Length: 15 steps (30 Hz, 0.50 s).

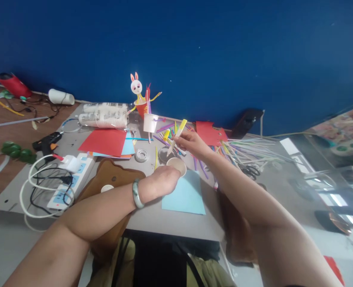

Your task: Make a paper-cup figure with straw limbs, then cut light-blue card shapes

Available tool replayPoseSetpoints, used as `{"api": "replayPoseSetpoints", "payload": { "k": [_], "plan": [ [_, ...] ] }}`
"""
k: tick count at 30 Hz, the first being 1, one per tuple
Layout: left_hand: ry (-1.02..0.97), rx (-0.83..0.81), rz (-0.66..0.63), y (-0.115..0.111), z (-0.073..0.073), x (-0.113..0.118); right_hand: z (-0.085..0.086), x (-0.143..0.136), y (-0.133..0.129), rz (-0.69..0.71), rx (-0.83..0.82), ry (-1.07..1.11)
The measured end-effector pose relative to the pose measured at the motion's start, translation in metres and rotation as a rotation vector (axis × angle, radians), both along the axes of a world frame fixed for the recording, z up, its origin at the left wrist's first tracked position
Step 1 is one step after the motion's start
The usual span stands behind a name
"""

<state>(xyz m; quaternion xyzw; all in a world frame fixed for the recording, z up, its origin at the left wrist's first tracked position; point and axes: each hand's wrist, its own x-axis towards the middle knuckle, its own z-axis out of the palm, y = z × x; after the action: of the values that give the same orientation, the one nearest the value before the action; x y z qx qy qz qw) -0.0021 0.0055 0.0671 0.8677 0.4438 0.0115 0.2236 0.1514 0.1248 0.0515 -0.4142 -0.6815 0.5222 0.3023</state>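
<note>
My left hand (164, 179), with a bangle at its wrist, is wrapped round a white paper cup (178, 164). The cup's open mouth faces up and toward me, and the hand covers much of its side. In my right hand (190, 142) is a marker (178, 135) with a white barrel and a yellow end. Its tip points down just above the cup's rim; whether it touches cannot be told. A light blue paper sheet (184, 197) lies under and in front of the cup. Just beyond the cup is a dark round thing, partly hidden.
A power strip (77, 179) with tangled cords and a glue gun (47, 142) lie left. Wrapped paper cups (104, 119), a rabbit figure (136, 87) and red paper (104, 141) stand or lie behind. A tape roll (141, 155) is mid-table; scissors (251, 171) and straws (254, 149) lie right.
</note>
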Motion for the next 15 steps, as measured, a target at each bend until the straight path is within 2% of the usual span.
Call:
{"api": "replayPoseSetpoints", "payload": {
  "k": [5,11,15],
  "plan": [
    [-0.026,-0.065,0.011,0.003,-0.003,0.001,-0.002,-0.017,0.007,0.210,-0.013,-0.224],
    [-0.091,-0.085,0.000,0.006,-0.026,0.006,0.005,-0.030,0.006,0.476,0.096,-0.385],
    [-0.067,-0.188,0.007,0.008,-0.021,0.004,0.002,-0.034,0.011,0.566,0.181,-0.360]
  ]
}}
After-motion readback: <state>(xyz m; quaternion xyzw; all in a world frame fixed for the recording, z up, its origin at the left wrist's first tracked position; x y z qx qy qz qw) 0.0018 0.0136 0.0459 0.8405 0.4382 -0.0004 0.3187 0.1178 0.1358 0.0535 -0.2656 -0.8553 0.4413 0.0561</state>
